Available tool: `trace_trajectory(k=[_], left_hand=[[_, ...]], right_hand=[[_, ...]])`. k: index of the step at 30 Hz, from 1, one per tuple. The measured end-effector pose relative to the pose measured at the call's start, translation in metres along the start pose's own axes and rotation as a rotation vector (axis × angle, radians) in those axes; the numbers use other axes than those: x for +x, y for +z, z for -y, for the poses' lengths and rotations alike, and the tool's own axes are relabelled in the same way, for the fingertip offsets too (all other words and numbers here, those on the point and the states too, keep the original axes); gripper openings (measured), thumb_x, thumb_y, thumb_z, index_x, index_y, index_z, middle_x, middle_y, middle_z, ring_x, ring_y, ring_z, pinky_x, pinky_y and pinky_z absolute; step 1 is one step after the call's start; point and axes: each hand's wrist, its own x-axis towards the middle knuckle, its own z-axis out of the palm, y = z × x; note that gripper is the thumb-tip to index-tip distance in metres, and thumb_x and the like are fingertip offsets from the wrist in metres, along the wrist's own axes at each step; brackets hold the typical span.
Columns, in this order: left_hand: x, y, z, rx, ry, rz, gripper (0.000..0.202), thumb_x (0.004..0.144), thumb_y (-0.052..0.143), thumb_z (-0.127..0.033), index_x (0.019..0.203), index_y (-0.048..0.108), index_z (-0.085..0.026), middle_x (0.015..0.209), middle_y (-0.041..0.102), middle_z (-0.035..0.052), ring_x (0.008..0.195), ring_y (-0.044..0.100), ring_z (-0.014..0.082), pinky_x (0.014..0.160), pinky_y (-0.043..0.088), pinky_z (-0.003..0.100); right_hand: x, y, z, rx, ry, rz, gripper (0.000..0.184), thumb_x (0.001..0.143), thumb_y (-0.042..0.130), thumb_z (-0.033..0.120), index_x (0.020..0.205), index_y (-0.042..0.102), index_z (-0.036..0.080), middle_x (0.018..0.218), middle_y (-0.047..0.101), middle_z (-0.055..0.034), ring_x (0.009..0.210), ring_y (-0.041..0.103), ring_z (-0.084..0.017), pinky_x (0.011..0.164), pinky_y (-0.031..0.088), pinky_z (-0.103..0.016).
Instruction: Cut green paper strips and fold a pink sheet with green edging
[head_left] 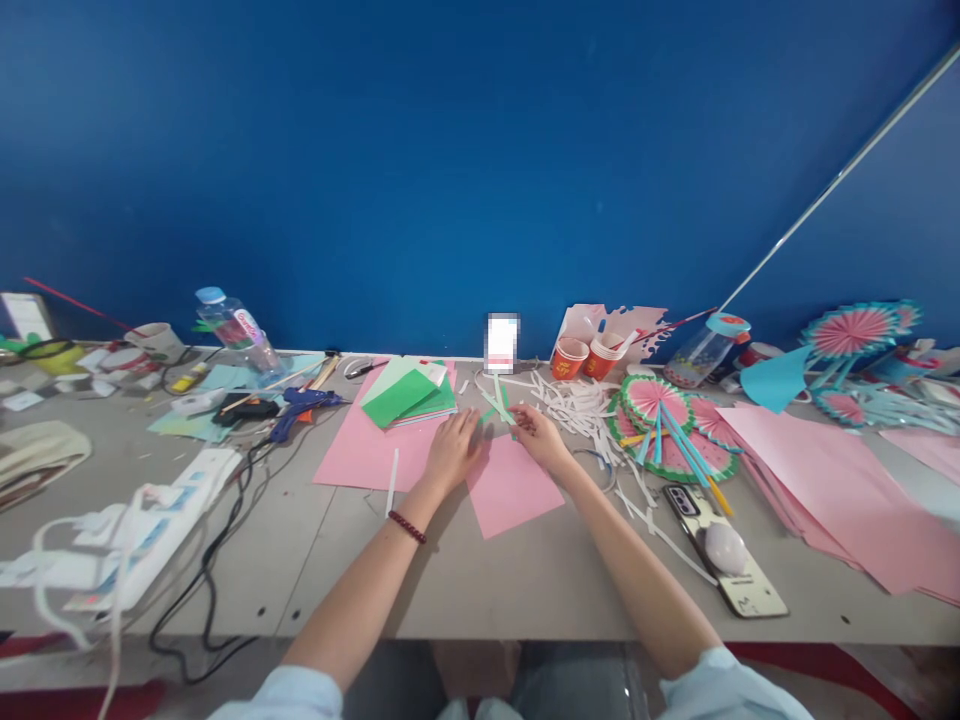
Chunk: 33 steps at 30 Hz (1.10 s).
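My left hand (454,446) lies with fingers stretched out over the edge of a large pink sheet (349,455), its fingertips beside thin green paper strips (498,402). Across from it, my right hand (541,438) has its fingertips pinched at the lower end of these crossing strips. A square of pink paper (517,490) lies below and between both hands. Just left of my left hand are stacked green paper sheets (401,397). To the right of my right hand spreads a heap of white paper strips (577,405).
Red paper cups (570,358), pleated paper fans (660,410), a phone (724,550) and pink sheets (847,480) are on the right. A glue gun (304,408), a plastic bottle (238,335), a power strip (161,530) and loose cables are on the left. A blue wall (375,180) stands behind.
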Motion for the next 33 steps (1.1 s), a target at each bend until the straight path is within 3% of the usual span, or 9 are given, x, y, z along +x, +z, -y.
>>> trace_trajectory(k=[4,7,10,14,19,25,28,33], left_hand=[[0.001,-0.007,-0.008,-0.138,0.084,-0.051,0.051,0.09,0.048,-0.031,0.139,0.035,-0.02,0.135,0.048,0.0113,0.125,0.041,0.0254,0.104,0.032,0.042],[0.002,-0.014,-0.015,-0.228,0.096,0.005,0.051,0.089,0.051,-0.033,0.137,0.039,-0.02,0.114,0.061,0.009,0.112,0.049,0.0246,0.102,0.031,0.044],[0.004,-0.021,-0.019,-0.341,0.016,0.033,0.041,0.086,0.056,-0.034,0.125,0.053,-0.021,0.094,0.065,0.0052,0.095,0.055,0.0222,0.09,0.04,0.04],[0.006,-0.026,-0.023,-0.515,-0.086,0.094,0.019,0.084,0.058,-0.033,0.094,0.068,-0.021,0.087,0.068,0.0043,0.086,0.058,0.0192,0.076,0.045,0.031],[0.005,-0.022,-0.027,-0.674,-0.198,0.169,0.017,0.082,0.058,-0.032,0.08,0.07,-0.02,0.082,0.07,0.003,0.078,0.062,0.0168,0.066,0.046,0.024],[0.005,-0.02,-0.024,-0.614,-0.237,0.117,0.016,0.082,0.055,-0.027,0.078,0.067,-0.019,0.079,0.069,0.0022,0.075,0.063,0.0161,0.067,0.046,0.024],[0.004,-0.021,-0.024,-0.504,-0.177,0.149,0.016,0.084,0.052,-0.027,0.08,0.065,-0.02,0.08,0.068,0.0019,0.076,0.062,0.0162,0.067,0.047,0.025],[0.001,-0.013,-0.027,-0.249,0.163,0.246,0.013,0.085,0.05,-0.018,0.086,0.063,-0.02,0.095,0.068,0.0053,0.098,0.06,0.0199,0.088,0.045,0.033]], right_hand=[[-0.007,-0.007,0.017,-0.177,-0.137,0.218,0.05,0.076,0.05,0.016,0.126,0.048,0.023,0.084,0.059,-0.0006,0.072,0.056,-0.013,0.069,0.045,-0.027],[-0.013,-0.013,0.038,-0.289,-0.168,0.318,0.053,0.077,0.048,0.011,0.128,0.045,0.023,0.083,0.061,-0.0004,0.074,0.056,-0.013,0.07,0.043,-0.026],[-0.019,-0.018,0.057,-0.357,-0.139,0.323,0.056,0.075,0.049,0.009,0.129,0.045,0.024,0.081,0.063,0.0004,0.072,0.056,-0.014,0.07,0.042,-0.026],[-0.024,-0.021,0.068,-0.348,-0.104,0.337,0.05,0.076,0.05,0.011,0.124,0.049,0.024,0.083,0.065,0.0004,0.071,0.057,-0.014,0.069,0.042,-0.025],[-0.032,-0.02,0.065,-0.359,-0.123,0.244,0.04,0.08,0.048,0.014,0.118,0.055,0.024,0.085,0.067,-0.0003,0.073,0.058,-0.014,0.069,0.043,-0.026],[-0.036,-0.022,0.05,-0.514,-0.155,0.155,0.033,0.082,0.047,0.013,0.111,0.06,0.019,0.088,0.067,-0.0044,0.081,0.061,-0.018,0.075,0.044,-0.029],[-0.037,-0.023,0.04,-0.686,-0.252,0.177,0.028,0.083,0.046,0.012,0.105,0.063,0.019,0.1,0.067,-0.0079,0.098,0.059,-0.021,0.085,0.042,-0.034],[-0.033,-0.021,0.024,-0.827,-0.316,0.282,0.027,0.085,0.05,0.015,0.108,0.063,0.02,0.113,0.064,-0.0088,0.106,0.056,-0.022,0.09,0.04,-0.037]])
